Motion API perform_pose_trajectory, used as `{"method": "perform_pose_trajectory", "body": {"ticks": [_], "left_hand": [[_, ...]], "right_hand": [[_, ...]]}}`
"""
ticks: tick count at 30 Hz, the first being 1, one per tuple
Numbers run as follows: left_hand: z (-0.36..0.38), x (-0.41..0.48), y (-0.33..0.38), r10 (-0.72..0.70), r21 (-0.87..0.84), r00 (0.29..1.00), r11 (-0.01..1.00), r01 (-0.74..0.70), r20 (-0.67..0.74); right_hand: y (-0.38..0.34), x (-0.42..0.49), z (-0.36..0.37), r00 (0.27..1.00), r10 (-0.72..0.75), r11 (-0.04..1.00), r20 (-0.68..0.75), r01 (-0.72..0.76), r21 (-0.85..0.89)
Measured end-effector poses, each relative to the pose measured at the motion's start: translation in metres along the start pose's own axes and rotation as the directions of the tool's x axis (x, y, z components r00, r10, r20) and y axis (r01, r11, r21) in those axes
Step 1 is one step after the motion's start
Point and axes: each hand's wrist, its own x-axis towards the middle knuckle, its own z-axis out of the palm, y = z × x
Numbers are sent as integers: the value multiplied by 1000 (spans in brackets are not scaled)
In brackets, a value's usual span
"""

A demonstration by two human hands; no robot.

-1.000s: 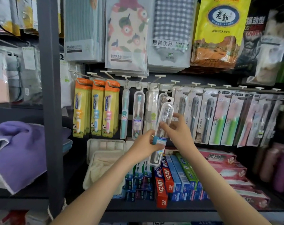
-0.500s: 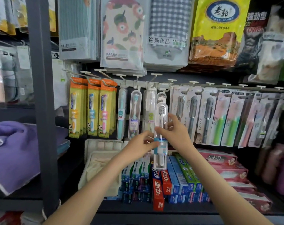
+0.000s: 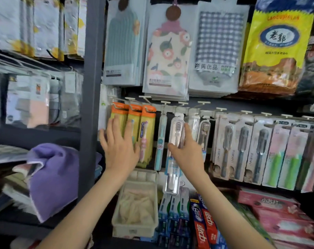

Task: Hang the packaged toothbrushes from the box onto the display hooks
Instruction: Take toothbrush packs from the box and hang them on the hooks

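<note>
toothbrush pack (image 3: 177, 130) at the hook, held by the right hand (image 3: 188, 155)

the clear pack stands upright in the row. its top tab is just below a display hook (image 3: 182, 103) at 12 o'clock. whether the hole is already over the wire i cannot tell. the right hand grips the pack near its middle, thumb on the 9 o'clock edge and fingers along the 3 o'clock edge. the brush head shows above that hand at about 11 o'clock and the handle end runs down to 6 o'clock. the left hand (image 3: 119, 150) is off the pack, away at its 9 o'clock, fingers spread flat on the orange-topped packs (image 3: 147, 133).

to seat it well, i'd hold the tab square to the hook tip and slide it back past the upturned end. i'd loosen the grip only once the wire carries the weight. a teal pack (image 3: 160, 141) hangs just beside at 9 o'clock and another clear pack (image 3: 204, 132) at 3 o'clock, so a straight, untwisted push seems safest.
</note>
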Motion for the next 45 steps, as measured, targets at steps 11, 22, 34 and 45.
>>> {"method": "perform_pose_trajectory", "body": {"ticks": [11,22,34,45], "left_hand": [[12,-38,41,179,-622,835,750,226,520],[85,-49,117,-102,-436,808,799,414,580],[107,-45,127,-140,-322,847,883,341,513],[67,-48,99,-144,-329,879,890,316,455]], "right_hand": [[48,-18,-1,981,192,976,2,-191,102],[96,-29,-39,978,158,987,-137,-160,-4],[128,-25,-33,988,130,991,-81,-130,8],[129,-19,-23,994,113,991,-1,-112,79]]}}
